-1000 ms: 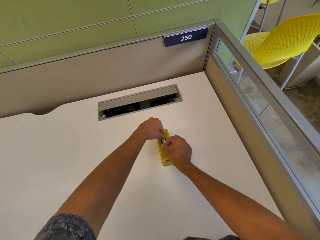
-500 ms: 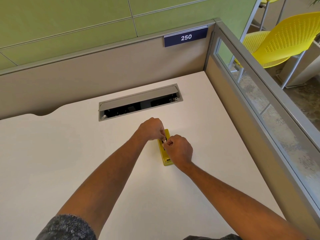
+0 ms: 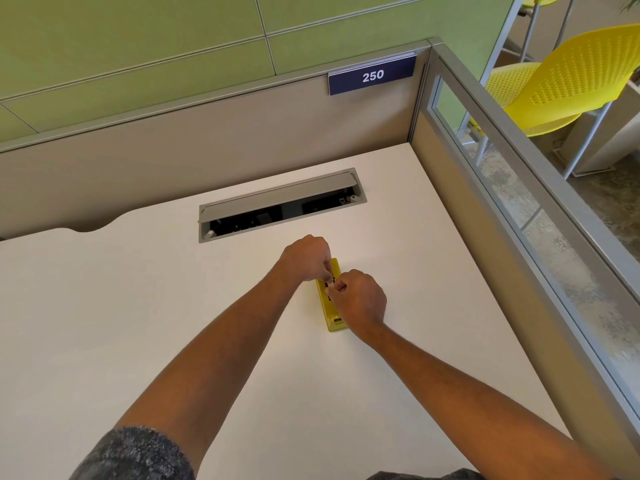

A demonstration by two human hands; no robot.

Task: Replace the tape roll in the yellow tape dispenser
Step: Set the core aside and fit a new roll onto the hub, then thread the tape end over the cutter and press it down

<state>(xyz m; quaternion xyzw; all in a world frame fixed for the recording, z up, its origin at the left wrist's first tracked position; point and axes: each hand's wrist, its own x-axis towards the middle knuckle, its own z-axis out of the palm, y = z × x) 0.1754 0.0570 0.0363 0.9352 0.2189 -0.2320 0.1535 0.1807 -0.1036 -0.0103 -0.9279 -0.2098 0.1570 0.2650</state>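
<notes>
Both hands — left hand (image 3: 306, 258), right hand (image 3: 358, 301) — pinched together over yellow tape dispenser (image 3: 333, 320), mid-desk (image 3: 104, 306), bare surface around

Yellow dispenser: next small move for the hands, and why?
Probably lift the small dark piece pinched between both hands straight up out of the yellow dispenser. The left hand and right hand meet over its middle, fingertips closed on that piece, while the dispenser lies flat on the white desk. Whether the piece is the roll or its core cannot be told.

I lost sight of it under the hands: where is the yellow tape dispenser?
In the head view, the yellow tape dispenser lies on the white desk, right of centre, just in front of the cable tray.
</notes>
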